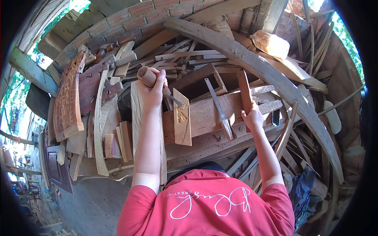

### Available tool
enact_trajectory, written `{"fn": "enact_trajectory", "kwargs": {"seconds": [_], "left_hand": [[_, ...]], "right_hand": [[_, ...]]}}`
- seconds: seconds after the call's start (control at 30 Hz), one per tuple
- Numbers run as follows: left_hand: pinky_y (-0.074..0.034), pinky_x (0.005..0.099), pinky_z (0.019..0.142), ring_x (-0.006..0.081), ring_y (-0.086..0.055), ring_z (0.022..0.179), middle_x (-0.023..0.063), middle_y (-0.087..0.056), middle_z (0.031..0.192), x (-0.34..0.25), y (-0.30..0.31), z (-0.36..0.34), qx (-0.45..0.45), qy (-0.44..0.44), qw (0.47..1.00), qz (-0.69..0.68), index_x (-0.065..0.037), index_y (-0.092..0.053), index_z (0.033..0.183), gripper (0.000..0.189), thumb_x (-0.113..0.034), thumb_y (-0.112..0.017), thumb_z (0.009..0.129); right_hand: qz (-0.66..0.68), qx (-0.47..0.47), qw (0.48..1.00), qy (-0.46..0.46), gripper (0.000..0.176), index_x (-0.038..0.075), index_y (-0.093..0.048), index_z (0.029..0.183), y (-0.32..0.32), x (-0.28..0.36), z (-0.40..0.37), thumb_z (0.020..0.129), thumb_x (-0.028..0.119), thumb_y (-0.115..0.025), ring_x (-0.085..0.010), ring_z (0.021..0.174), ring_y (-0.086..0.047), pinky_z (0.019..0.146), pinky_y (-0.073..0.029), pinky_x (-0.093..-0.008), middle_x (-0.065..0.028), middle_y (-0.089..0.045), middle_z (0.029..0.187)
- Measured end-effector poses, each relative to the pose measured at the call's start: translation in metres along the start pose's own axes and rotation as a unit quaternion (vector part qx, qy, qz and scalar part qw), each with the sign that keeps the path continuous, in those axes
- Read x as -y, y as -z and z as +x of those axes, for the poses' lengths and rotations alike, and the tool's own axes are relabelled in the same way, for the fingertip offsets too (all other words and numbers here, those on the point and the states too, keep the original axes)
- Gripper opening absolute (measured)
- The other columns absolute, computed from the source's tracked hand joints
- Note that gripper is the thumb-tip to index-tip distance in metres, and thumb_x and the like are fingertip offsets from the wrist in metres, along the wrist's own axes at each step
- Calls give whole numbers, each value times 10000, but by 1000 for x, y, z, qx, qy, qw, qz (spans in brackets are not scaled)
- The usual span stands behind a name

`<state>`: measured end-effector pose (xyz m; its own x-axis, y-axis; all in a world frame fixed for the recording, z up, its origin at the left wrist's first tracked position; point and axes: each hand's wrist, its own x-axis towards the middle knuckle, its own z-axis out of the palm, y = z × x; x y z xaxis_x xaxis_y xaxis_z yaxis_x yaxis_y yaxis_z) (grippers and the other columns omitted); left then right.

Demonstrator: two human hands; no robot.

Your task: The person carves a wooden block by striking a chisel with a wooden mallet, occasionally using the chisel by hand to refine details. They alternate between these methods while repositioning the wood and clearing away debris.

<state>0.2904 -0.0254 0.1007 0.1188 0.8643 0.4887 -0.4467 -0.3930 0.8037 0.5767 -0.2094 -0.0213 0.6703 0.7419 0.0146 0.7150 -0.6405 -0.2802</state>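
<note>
My left hand [155, 92] is closed round the wooden handle of a chisel [147, 76]. The chisel's metal blade points down to the right, its tip at a small pale wood piece [182, 131] with a rough carved patch and some shavings. This piece lies on a thick wooden block [201, 116]. On the right, the fingers of my right hand [252, 118] grip the lower part of a flat brown wooden bar [244, 90], held roughly upright. Between my hands a long tapering metal tool [217, 104] rests on the block, apart from both.
A small dark object [276, 117] lies right of my right hand. Carved wooden panels [69, 98] lean at the left. A long curved beam [271, 70] arches over the scrap wood. A plastic jug [270, 44] sits at the back, before a brick wall [118, 25].
</note>
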Motion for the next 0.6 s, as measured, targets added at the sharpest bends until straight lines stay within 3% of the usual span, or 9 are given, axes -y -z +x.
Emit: {"fn": "enact_trajectory", "kwargs": {"seconds": [0.6], "left_hand": [[-385,207,468,84,-485,489,9,-492,589,8,-11,6,-10,18,994,112,-61,-487,757,142,-52,-625,793]], "right_hand": [[11,-1,1000,1,688,18,-358,1272,4,4,-2,728,344,-626,-315,1000,-551,825,-453,-386,-180,-527,1146]]}}
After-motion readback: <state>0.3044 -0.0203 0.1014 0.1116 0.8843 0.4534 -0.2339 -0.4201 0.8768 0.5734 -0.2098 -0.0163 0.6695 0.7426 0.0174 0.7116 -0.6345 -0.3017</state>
